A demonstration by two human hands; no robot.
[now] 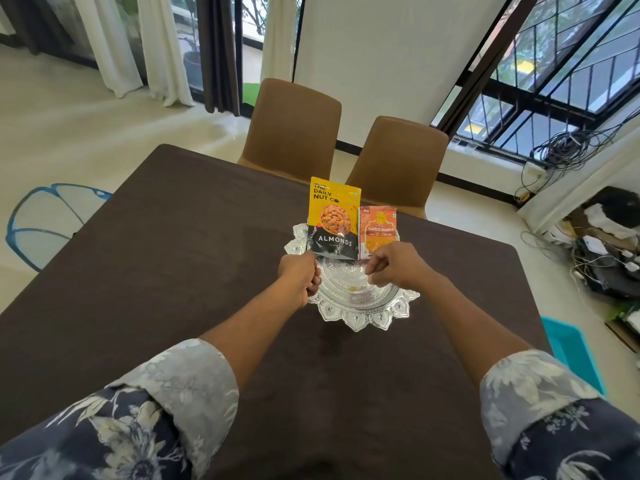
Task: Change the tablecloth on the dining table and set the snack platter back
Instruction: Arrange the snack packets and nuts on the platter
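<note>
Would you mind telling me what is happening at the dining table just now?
A person is holding two snack packets up on the silver platter, which sits on the dark brown tablecloth. The left hand pinches the lower corner of the yellow almonds packet. The right hand pinches the bottom of the orange garlic bhujia packet beside it. Both packets are upright, toward the platter's far side. Two brown chairs stand beyond the table.

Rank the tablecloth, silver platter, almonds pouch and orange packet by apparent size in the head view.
Largest to smallest:
1. brown tablecloth
2. silver platter
3. almonds pouch
4. orange packet
No pair looks close.
</note>
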